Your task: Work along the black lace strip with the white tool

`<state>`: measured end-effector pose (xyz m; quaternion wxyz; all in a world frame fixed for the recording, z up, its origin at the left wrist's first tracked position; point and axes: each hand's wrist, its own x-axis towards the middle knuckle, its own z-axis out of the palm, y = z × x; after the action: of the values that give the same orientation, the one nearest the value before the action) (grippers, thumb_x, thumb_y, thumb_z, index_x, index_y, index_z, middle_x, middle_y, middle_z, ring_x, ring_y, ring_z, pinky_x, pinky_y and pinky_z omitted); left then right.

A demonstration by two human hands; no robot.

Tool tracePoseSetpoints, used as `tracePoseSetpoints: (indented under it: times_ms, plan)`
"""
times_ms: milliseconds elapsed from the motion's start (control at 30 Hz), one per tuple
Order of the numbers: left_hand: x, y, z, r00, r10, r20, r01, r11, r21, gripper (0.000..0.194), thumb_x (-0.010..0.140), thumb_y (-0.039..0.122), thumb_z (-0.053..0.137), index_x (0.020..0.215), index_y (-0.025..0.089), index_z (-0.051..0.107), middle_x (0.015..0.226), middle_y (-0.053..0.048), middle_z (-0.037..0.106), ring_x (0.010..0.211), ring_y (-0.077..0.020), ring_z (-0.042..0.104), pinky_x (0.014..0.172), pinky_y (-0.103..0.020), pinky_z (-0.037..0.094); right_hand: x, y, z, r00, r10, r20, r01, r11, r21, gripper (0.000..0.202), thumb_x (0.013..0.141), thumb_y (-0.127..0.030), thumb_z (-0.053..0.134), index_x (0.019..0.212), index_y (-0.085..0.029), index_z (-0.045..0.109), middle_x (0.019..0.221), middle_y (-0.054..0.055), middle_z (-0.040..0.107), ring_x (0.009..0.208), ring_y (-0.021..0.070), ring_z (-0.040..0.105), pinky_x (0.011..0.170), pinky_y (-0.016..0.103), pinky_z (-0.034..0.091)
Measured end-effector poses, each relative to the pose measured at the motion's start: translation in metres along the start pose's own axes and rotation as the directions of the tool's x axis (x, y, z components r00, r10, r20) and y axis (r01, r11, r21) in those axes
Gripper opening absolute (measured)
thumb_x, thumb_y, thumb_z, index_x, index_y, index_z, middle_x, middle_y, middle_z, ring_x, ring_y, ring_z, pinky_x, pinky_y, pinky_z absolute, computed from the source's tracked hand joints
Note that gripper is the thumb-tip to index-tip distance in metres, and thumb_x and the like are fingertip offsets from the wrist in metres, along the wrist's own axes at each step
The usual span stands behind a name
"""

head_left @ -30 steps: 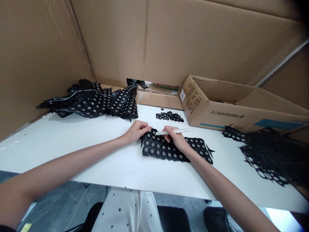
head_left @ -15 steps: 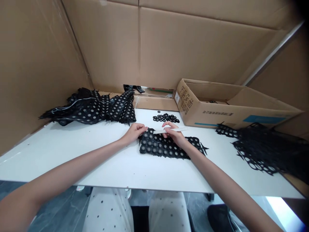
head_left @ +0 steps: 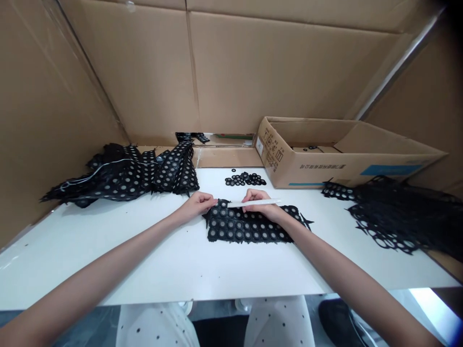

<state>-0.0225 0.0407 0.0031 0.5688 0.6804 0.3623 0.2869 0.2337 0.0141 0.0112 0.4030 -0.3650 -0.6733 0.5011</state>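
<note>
Wht stick (head_left: 236,204) in R hand (head_left: 263,208)

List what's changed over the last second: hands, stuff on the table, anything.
The legs have moved apart, and the camera view has shifted. Nothing visibly taken or let go: right hand still grips the white stick, left hand is still at the sheet's corner. Rings, box and bundle stayed put.
</note>
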Motion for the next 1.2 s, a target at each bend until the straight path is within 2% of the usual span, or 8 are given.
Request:
tracePoseSetpoints:
  times_ms: [200,333,433,667,833,1000,1200]
  plan:
    - [0.001,0.004,0.001,0.999,-0.037,-0.025,0.037,0.999,-0.018,0.042,0.075,0.044,0.060,0.051,0.015,0.042,0.045,0.008,0.024,0.042,-0.0044,0.019,0.043,-0.022,0.013,0.002,0.005,0.000,0.998,0.044,0.042,-0.051,0.978,0.202,0.012,0.064,-0.013,0.064,0.072,-0.017,0.056,0.063,-0.001,0.065,0.060,0.0132,0.057,0.060,0.025,0.038]
    - [0.002,0.004,-0.001,0.998,-0.036,-0.050,0.033,0.998,-0.051,0.041,0.073,0.042,0.062,0.049,0.015,0.043,0.045,0.007,0.024,0.042,-0.0040,0.018,0.043,-0.023,0.010,0.004,0.007,-0.002,0.999,-0.002,-0.037,0.015,0.938,0.346,0.006,0.063,-0.012,0.054,0.063,-0.017,0.052,0.049,-0.003,0.057,0.048,0.0114,0.049,0.054,0.024,0.033]
    - [0.002,0.003,-0.003,0.997,-0.030,-0.070,0.025,0.998,-0.063,0.042,0.073,0.041,0.062,0.049,0.015,0.041,0.046,0.007,0.023,0.042,-0.0041,0.018,0.044,-0.024,0.008,0.004,0.010,-0.004,0.996,-0.021,-0.089,0.051,0.937,0.345,0.007,0.062,-0.011,0.050,0.059,-0.017,0.051,0.044,-0.003,0.053,0.043,0.0105,0.043,0.050,0.024,0.029]
    - [0.002,0.000,-0.003,0.996,-0.021,-0.089,0.017,0.999,-0.050,0.039,0.073,0.039,0.062,0.049,0.014,0.045,0.045,0.007,0.025,0.043,-0.0043,0.018,0.046,-0.025,0.007,0.006,0.007,-0.001,0.992,0.038,-0.123,0.012,0.924,0.382,0.006,0.057,-0.012,0.051,0.058,-0.017,0.051,0.045,-0.003,0.053,0.042,0.0101,0.043,0.047,0.023,0.028]
    - [0.003,-0.002,-0.004,0.995,-0.012,-0.095,0.007,0.999,-0.054,0.039,0.074,0.038,0.062,0.049,0.014,0.044,0.046,0.006,0.025,0.043,-0.0042,0.018,0.046,-0.025,0.007,0.006,0.010,-0.001,0.993,0.020,-0.118,0.020,0.945,0.327,0.007,0.057,-0.011,0.051,0.059,-0.017,0.051,0.048,-0.003,0.053,0.043,0.0103,0.044,0.047,0.023,0.029]
    - [0.004,-0.006,-0.003,0.995,-0.013,-0.101,0.006,0.998,-0.070,0.038,0.074,0.039,0.061,0.051,0.014,0.045,0.047,0.007,0.025,0.042,-0.0039,0.018,0.044,-0.024,0.008,0.002,0.009,0.000,0.998,-0.045,-0.050,0.053,0.984,0.169,0.008,0.062,-0.011,0.051,0.064,-0.018,0.054,0.054,-0.003,0.055,0.049,0.0118,0.048,0.051,0.025,0.034]
    - [0.004,-0.001,-0.001,0.995,-0.033,-0.099,0.026,0.997,-0.073,0.038,0.071,0.040,0.062,0.050,0.015,0.043,0.046,0.008,0.023,0.041,-0.0035,0.018,0.043,-0.023,0.008,-0.001,-0.002,0.006,0.999,-0.020,0.031,0.019,1.000,0.023,0.006,0.065,-0.013,0.052,0.067,-0.019,0.055,0.058,-0.002,0.056,0.056,0.0141,0.051,0.057,0.027,0.037]
